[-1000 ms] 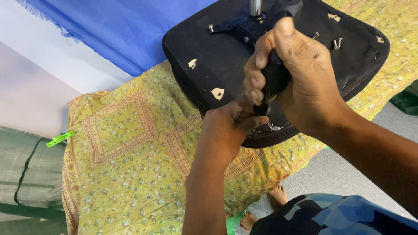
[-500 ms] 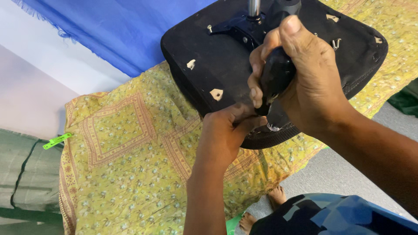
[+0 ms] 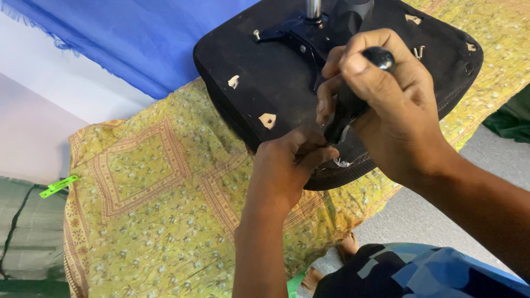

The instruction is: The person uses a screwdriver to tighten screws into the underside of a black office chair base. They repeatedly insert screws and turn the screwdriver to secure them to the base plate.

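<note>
1. Nearest the camera, a blue patterned garment (image 3: 419,273) and a bare foot (image 3: 349,246) were seen at the bottom edge, down on the grey floor (image 3: 441,204) beside the bed.
2. The left hand (image 3: 287,165) was found curled shut, fingertips pinched onto the black fabric at the near edge of the upturned chair seat (image 3: 265,83), right at the stitched rim. What exactly sat between the fingers couldn't really be made out, just cloth and a pale thread or staple end beside them.
3. The right hand (image 3: 386,110) was wrapped tight round a black-handled tool (image 3: 353,105), thumb pressed on the rounded top, the tip driven down into that same near edge, touching the fabric just beside the left fingers.
4. Progress-wise, probably mid-job: the cover was still on the seat, several tan patches (image 3: 268,120) where the black covering was torn were showing on the underside, and a couple of loose screws (image 3: 418,52) were lying on it near the far right corner. Lots of edge looked untouched.
5. The seat was laid underside-up on the yellow patterned bedspread (image 3: 143,209), toward its far right corner, with the metal bracket and post (image 3: 309,27) sticking up past the hands.
6. Farthest back, a blue cloth (image 3: 143,38) was draped along the far edge, and a green clip (image 3: 58,186) was spotted at the left edge.
</note>
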